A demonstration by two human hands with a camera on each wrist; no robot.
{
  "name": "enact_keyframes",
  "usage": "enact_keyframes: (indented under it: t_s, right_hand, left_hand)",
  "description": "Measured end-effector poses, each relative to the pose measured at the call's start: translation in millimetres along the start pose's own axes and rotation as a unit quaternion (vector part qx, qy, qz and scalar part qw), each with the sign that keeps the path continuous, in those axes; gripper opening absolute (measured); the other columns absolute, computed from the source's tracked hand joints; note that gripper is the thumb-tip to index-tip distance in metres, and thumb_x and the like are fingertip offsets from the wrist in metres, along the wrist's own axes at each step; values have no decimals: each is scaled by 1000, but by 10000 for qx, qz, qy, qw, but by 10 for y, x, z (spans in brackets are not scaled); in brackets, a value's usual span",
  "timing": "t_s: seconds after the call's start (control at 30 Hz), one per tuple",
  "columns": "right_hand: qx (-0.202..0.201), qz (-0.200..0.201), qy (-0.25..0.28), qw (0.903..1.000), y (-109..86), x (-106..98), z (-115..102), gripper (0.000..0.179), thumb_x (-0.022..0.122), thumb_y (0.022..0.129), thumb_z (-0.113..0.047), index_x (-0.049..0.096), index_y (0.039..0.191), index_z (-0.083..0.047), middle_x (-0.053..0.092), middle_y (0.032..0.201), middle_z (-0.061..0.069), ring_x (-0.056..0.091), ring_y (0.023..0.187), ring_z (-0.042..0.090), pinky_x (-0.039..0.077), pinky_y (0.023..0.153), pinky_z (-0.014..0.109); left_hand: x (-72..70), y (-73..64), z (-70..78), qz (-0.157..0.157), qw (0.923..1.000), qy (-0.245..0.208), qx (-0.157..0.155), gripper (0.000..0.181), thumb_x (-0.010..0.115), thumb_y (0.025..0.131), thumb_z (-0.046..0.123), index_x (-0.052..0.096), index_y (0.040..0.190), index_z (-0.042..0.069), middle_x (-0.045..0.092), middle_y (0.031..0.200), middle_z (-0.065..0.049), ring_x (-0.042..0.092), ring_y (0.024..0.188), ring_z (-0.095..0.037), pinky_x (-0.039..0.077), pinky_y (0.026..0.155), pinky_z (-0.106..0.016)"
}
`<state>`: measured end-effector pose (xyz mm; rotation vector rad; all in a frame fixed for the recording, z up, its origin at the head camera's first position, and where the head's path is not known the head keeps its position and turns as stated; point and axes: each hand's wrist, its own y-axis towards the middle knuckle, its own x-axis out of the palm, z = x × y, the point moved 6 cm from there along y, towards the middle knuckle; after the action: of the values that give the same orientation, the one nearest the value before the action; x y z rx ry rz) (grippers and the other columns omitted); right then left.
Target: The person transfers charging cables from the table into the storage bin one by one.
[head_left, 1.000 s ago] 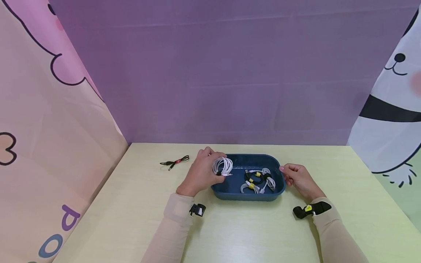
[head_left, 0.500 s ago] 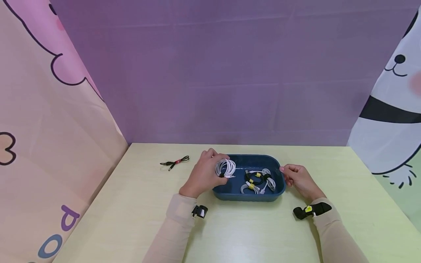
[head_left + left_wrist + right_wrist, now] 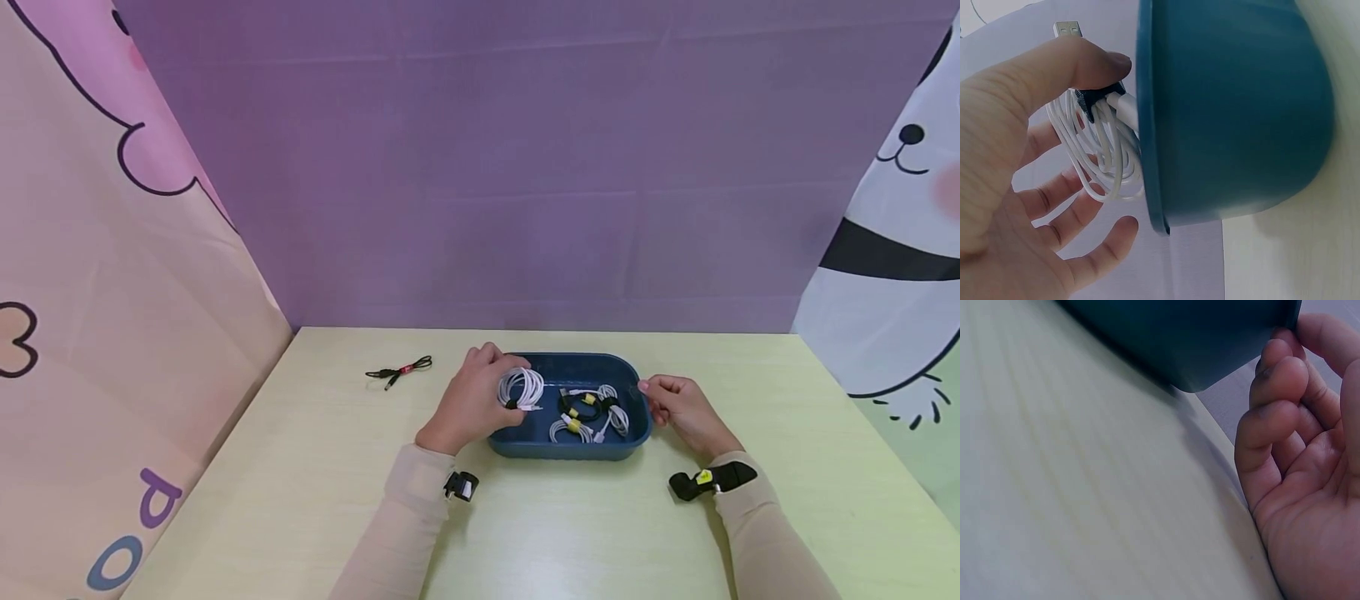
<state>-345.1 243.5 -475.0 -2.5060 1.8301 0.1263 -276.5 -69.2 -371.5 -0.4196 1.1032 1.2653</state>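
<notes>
My left hand grips a coiled white USB cable at the left end of a blue plastic bin. In the left wrist view, the thumb presses on the black strap round the cable, and its metal USB plug sticks up behind the thumb. The bin's wall stands right beside the coil there. With thumb and curled fingers, my right hand pinches the bin's right rim. Inside the bin, toward the right, lie a black coiled cable and white coiled cables, some with yellow ties.
On the table, left of the bin, lies a black cable bundled with a red tie. A purple cloth backdrop rises behind the table's far edge, with printed cloths at the left and right sides.
My left hand has moved slightly right and toward me with the white cable, further over the bin's left end. The right hand stays at the rim.
</notes>
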Motion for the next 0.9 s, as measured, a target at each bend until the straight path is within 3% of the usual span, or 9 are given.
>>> enact_keyframes:
  t_s: [0.3, 0.53, 0.9]
  right_hand:
    - [-72, -13, 61, 10000, -4, -15, -7, 22, 59, 105, -21, 70, 86, -15, 54, 66, -8, 51, 55, 6, 45, 55, 20]
    - [-7, 9, 4, 10000, 2, 1, 15, 24, 60, 104, -24, 69, 84, -17, 54, 66, -9, 52, 55, 6, 45, 55, 20]
    - [-38, 4, 74, 10000, 11, -7, 6, 22, 60, 104, -23, 69, 86, -14, 54, 66, -8, 51, 55, 6, 45, 54, 20]
  left_hand:
    - [73, 10, 13, -134, 9998, 174, -26, 62, 90, 75, 25, 68, 132, 21, 53, 106, -1, 41, 96, -18, 47, 79, -34]
    - [115, -4, 9, -193, 9993, 316, -92, 62, 91, 75, 26, 68, 132, 20, 56, 111, -3, 44, 100, -20, 47, 85, -39]
    - [185, 0, 13, -211, 9987, 453, -23, 62, 91, 75, 26, 68, 131, 19, 57, 110, -3, 45, 98, -19, 46, 86, -37]
